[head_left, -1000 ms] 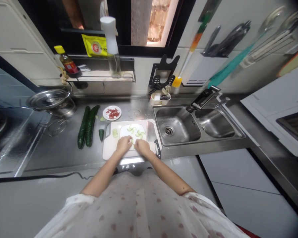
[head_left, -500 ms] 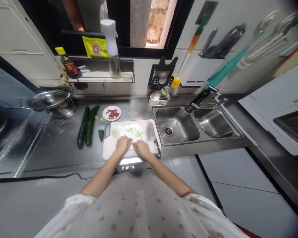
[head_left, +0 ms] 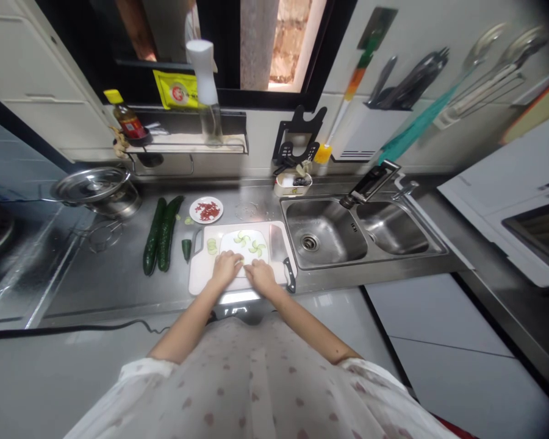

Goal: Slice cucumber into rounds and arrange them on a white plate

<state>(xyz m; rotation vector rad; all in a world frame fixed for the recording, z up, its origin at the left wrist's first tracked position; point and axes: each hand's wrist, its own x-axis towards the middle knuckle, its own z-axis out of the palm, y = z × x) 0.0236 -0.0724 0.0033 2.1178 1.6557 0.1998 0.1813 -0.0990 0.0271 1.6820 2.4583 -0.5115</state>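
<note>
A white cutting board [head_left: 199, 277] lies at the counter's front edge. On it sits a white plate [head_left: 231, 242] with several pale green cucumber slices [head_left: 251, 245]. My left hand [head_left: 226, 269] and my right hand [head_left: 260, 276] rest side by side on the near rim of the plate, fingers curled and pinched over slices there. What the fingertips hold is too small to name. A cleaver [head_left: 281, 250] with a black handle lies on the board's right side. A few more slices [head_left: 211, 246] lie on the board left of the plate.
Two whole cucumbers [head_left: 161, 233] and a cut cucumber end [head_left: 186, 248] lie left of the board. A small dish of red chilli pieces [head_left: 206, 210] is behind it. A double steel sink [head_left: 338, 235] is to the right, a lidded pot [head_left: 96, 189] at far left.
Both hands have stayed at the plate's near rim, shifting only slightly. The view has drifted a little.
</note>
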